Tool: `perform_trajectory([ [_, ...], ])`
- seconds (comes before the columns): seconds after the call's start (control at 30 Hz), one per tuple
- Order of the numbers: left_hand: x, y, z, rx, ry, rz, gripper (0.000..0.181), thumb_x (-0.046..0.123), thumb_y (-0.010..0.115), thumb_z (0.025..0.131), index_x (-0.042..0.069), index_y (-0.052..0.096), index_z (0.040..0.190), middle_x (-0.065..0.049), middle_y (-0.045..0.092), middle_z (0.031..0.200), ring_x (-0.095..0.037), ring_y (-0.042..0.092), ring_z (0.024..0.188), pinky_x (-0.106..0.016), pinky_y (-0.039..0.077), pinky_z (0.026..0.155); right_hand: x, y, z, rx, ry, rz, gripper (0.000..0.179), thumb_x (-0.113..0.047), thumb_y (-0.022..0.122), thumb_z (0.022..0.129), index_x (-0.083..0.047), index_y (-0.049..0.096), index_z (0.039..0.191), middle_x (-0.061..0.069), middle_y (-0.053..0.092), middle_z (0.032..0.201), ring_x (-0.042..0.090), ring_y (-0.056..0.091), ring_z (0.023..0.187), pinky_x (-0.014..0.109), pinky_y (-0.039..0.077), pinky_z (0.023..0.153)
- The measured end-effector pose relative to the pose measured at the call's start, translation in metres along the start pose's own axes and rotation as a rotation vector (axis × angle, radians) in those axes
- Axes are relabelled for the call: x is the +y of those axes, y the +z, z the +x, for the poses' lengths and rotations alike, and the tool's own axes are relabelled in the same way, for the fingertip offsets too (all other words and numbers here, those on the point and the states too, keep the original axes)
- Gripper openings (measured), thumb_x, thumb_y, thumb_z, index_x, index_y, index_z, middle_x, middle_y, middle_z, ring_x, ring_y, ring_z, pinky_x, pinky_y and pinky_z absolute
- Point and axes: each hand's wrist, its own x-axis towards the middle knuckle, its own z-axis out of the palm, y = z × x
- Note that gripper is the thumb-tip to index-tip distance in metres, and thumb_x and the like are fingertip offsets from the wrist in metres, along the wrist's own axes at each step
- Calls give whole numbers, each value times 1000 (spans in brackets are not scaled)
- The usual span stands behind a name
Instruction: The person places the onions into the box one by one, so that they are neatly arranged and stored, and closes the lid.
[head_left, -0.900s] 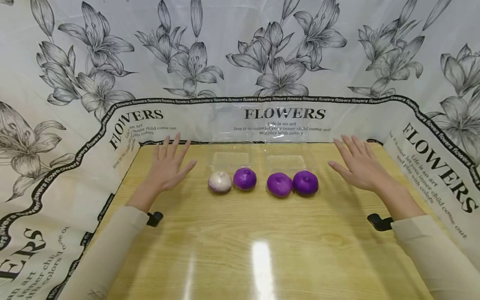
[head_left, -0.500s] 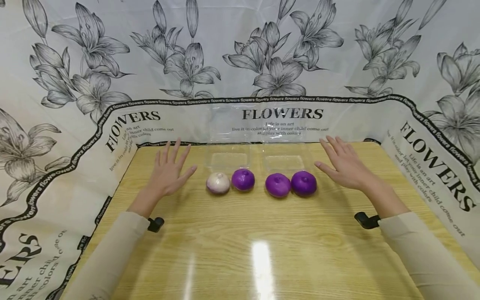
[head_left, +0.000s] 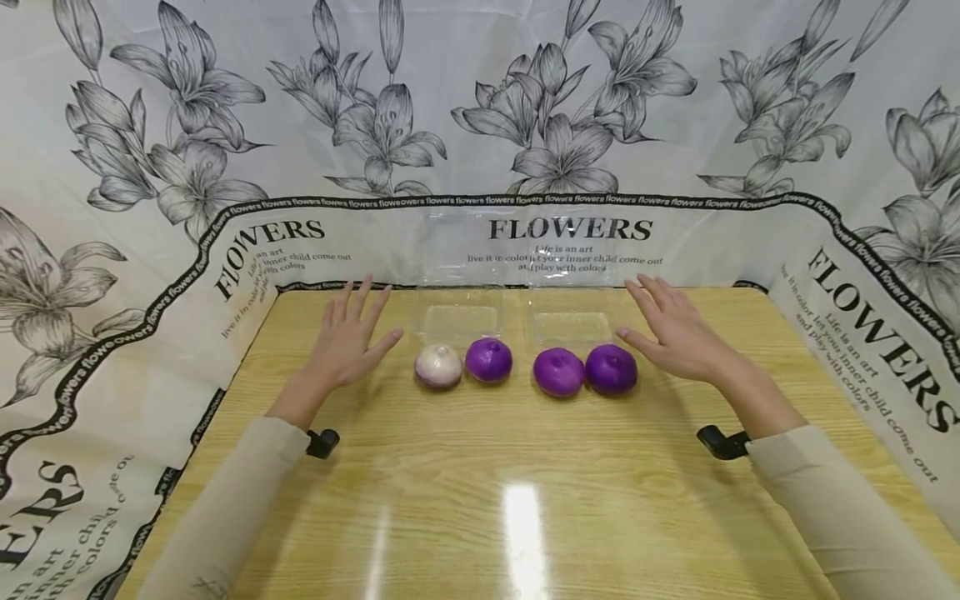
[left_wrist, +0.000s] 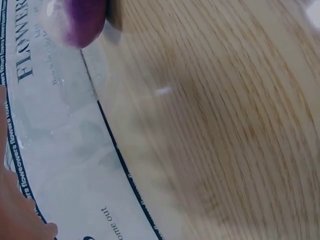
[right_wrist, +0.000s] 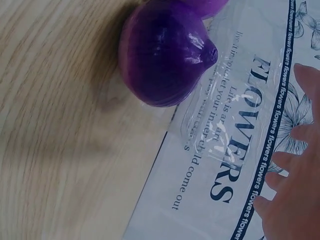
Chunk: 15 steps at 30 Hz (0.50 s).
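Observation:
In the head view, a white onion tinged with purple and a purple onion sit side by side left of centre. Two more purple onions, one lighter and one darker, stand close together to their right. My left hand hovers left of the white onion, fingers spread and holding nothing. Just right of the darker onion is my right hand, its fingers straight and thumb toward that onion. The right wrist view shows the dark onion close up, apart from the right hand.
Behind the onions stand two clear plastic boxes, a left one and a right one, their lids raised against the backdrop. Flower-printed cloth walls in the back and sides of the wooden table.
My right hand has moved left, closer to the darker onion. My left hand has shifted slightly right. The onions and boxes stay where they were.

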Motion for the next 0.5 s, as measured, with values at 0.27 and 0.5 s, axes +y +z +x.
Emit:
perform_trajectory([
  [0.27,2,6,-1,20,4,-48,75,56,41,106,24,10,166,-10,-3,172,-41,-6,156,-68,0,125,-12,8,4,10,-18,71,84,-39,61,102,-5,15,164,29,16,165,54,15,149,77,19,117],
  [0.5,6,8,1,54,15,-98,75,54,45,105,22,15,166,-12,3,172,-44,2,155,-68,6,125,-28,14,11,30,-26,143,84,-32,68,99,1,22,160,28,21,163,50,18,149,72,20,120],
])
